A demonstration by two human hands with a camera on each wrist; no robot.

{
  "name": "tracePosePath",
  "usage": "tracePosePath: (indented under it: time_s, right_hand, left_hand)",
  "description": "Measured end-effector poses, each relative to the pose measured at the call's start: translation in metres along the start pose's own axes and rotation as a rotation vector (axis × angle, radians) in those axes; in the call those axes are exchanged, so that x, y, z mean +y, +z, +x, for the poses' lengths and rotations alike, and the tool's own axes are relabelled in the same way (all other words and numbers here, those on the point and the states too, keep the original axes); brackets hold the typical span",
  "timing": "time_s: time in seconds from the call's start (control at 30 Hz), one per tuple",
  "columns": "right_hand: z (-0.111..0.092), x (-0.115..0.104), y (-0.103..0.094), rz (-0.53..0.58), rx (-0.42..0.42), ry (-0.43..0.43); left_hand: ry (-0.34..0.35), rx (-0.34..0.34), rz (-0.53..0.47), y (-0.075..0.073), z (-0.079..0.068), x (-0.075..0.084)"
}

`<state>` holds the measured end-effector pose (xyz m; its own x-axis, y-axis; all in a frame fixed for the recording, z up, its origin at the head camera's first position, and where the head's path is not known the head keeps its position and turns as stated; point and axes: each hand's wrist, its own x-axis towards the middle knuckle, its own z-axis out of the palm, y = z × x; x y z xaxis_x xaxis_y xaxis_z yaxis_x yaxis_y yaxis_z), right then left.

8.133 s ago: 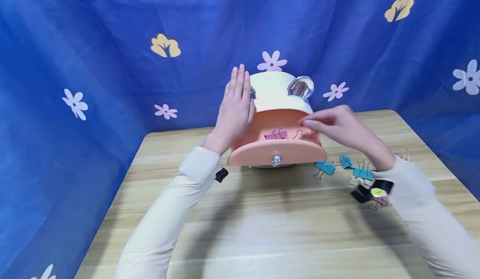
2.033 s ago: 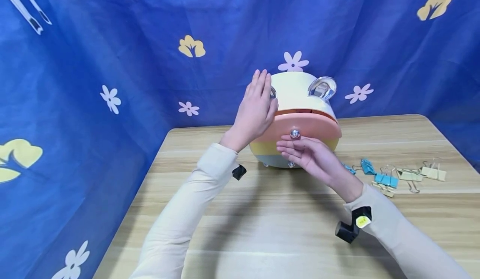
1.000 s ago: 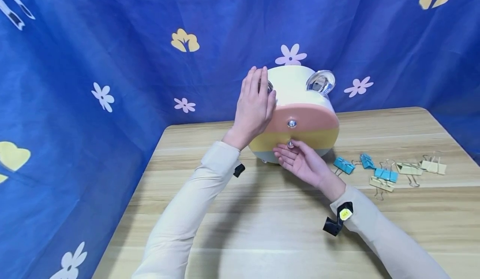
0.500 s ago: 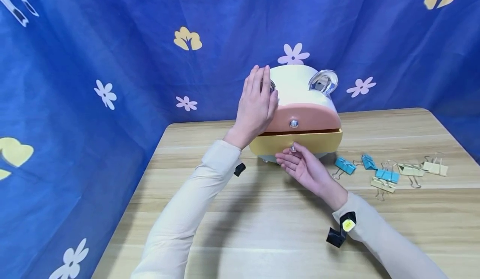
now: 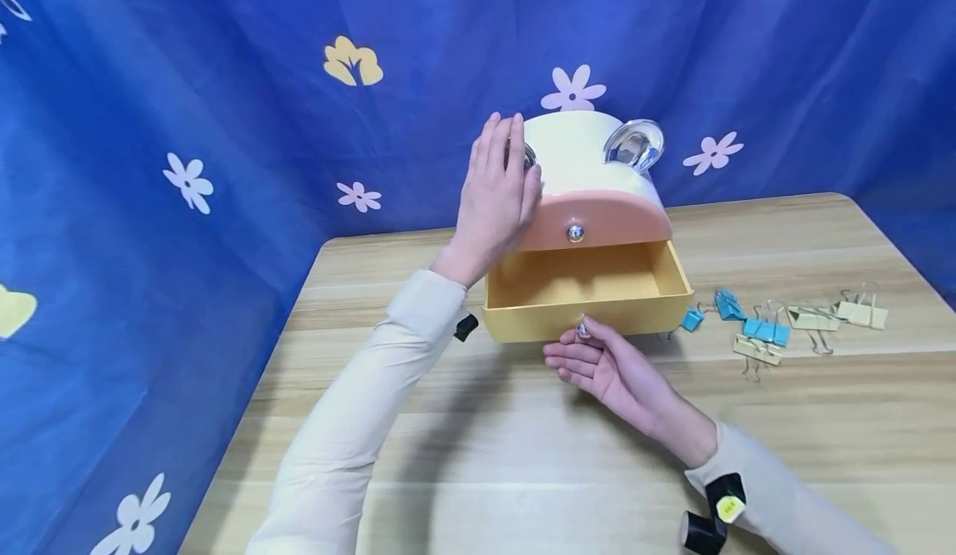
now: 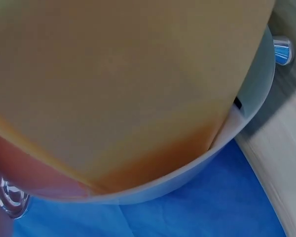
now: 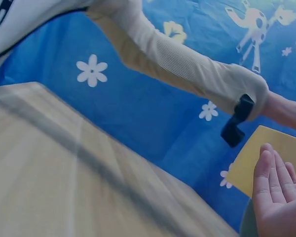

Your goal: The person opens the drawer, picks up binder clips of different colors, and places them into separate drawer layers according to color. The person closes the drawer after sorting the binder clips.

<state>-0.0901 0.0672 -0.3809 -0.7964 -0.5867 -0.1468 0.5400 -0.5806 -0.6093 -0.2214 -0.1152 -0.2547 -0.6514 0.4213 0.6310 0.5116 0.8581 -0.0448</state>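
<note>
Tabletop point(image 5: 508, 464): yellow drawer point(image 5: 538, 321) between both hands point(image 5: 493, 194) point(image 5: 616, 377)

A wood-grain table point(image 5: 515, 480) bears a drawer box point(image 5: 571, 157) and binder clips point(image 5: 766, 333).

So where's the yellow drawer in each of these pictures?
Head: the yellow drawer juts out just right of centre, below the pink drawer.
Left wrist: the yellow drawer fills most of the picture, seen close up.
Right wrist: the yellow drawer is at the right edge, partly hidden by the right hand.
Shared landmark: the blue curtain, in all three.
</note>
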Motion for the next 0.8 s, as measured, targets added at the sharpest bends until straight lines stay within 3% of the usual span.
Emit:
tracePosePath:
  time_s: [0.13, 0.3, 0.43, 0.5, 0.63, 0.7, 0.8]
  right_hand:
    - [-0.01, 0.003, 0.001, -0.016, 0.008, 0.0]
    - [-0.018, 0.008, -0.001, -0.041, -0.062, -0.02]
    - [-0.025, 0.01, -0.008, -0.149, -0.11, -0.057]
    - [-0.03, 0.009, -0.014, -0.28, -0.123, -0.091]
    - [-0.051, 0.001, -0.034, -0.702, -0.098, -0.249]
    - [-0.063, -0.009, -0.047, -0.933, -0.017, -0.355]
    - [-0.08, -0.029, -0.07, -1.274, 0.202, -0.51]
  left_hand:
    - [-0.002, -0.014, 0.002, -0.002, 0.002, -0.001]
    - [0.0, -0.028, 0.001, -0.002, 0.002, -0.001]
    - [-0.011, -0.024, -0.009, 0.0, 0.001, 0.0]
    - [-0.014, -0.025, -0.012, 0.0, 0.001, 0.0]
    - [-0.006, -0.034, -0.018, 0.002, 0.001, 0.001]
    - [-0.005, -0.033, -0.017, 0.002, 0.002, 0.001]
    - [-0.01, -0.028, -0.014, 0.002, 0.001, 0.0]
